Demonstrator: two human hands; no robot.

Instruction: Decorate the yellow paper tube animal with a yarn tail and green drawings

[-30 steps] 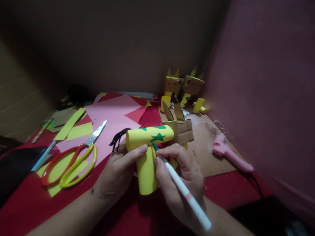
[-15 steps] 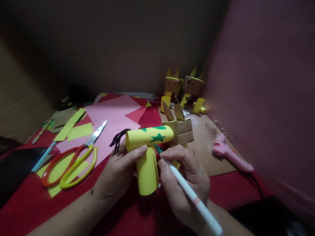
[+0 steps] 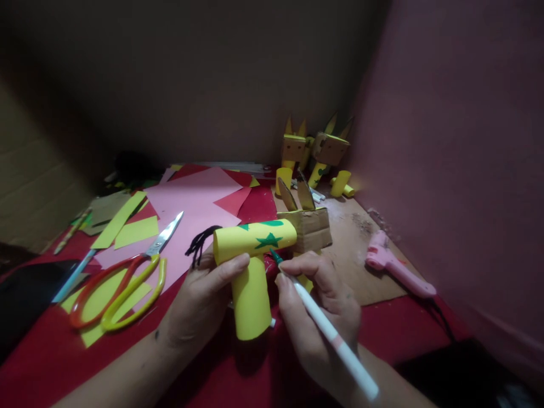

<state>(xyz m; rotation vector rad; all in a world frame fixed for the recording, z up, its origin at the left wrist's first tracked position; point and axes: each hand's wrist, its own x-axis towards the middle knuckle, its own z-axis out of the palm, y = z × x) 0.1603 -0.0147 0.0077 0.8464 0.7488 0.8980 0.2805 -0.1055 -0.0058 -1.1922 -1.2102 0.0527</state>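
My left hand [image 3: 208, 289] is closed on a paper animal figure [image 3: 250, 294] made of yellow paper tubes, its thumb lying along the joint of body and leg. The figure has a brown cardboard box head [image 3: 312, 229] with two pointed ears, and a black yarn tail [image 3: 202, 243]. A green star [image 3: 268, 241] and other green shapes mark the body tube. In my right hand [image 3: 323, 306] is a white marker [image 3: 327, 328], gripped like a pen. Its green tip is at the lower edge of the star; whether it touches the paper I cannot tell.
Scissors [image 3: 159, 243] with red and yellow handles lie at left on pink paper [image 3: 191, 195] and yellow scraps. A pink glue gun [image 3: 399, 269] rests right, beside a cardboard sheet [image 3: 374, 277]. Two similar figures [image 3: 293, 148] and yellow tubes [image 3: 340, 183] stand at the back.
The marker tip has shifted slightly right relative to the star, close to its lower points. Both hands keep their hold, and the whole view has moved a little.
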